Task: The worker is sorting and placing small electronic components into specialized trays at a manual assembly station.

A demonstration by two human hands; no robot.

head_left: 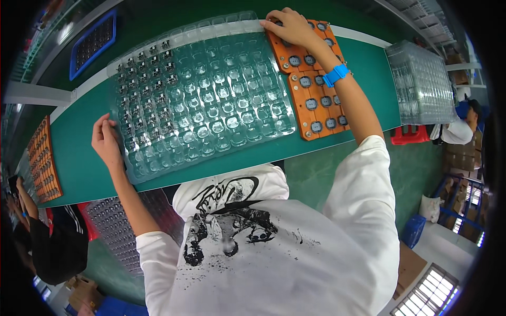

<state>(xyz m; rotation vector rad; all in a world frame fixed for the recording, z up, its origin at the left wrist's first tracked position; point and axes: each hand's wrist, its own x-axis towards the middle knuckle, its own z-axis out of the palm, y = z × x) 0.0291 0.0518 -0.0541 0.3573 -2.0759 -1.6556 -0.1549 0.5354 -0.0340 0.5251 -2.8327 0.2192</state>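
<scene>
A large clear plastic blister tray (211, 97) lies on the green bench in front of me. Small black-and-silver parts (150, 87) fill the pockets in its left columns, while the pockets to the right hold none. My left hand (107, 141) is at the tray's left edge, its fingers bent around the rim. At the far right corner, my right hand (291, 29) has thumb and forefinger on the tray's edge, beside the orange fixture boards. Two such boards (303, 118) sit against the tray's right side, carrying rows of dark grey round-cornered pieces (316, 127). My right forearm partly covers them.
A tall stack of clear trays (421, 84) stands at the bench's right end. Another orange board (45, 160) lies at the far left, near a co-worker in a dark top (58, 242). A blue bin of parts (94, 45) is beyond the bench; a red crate (410, 135) sits lower right.
</scene>
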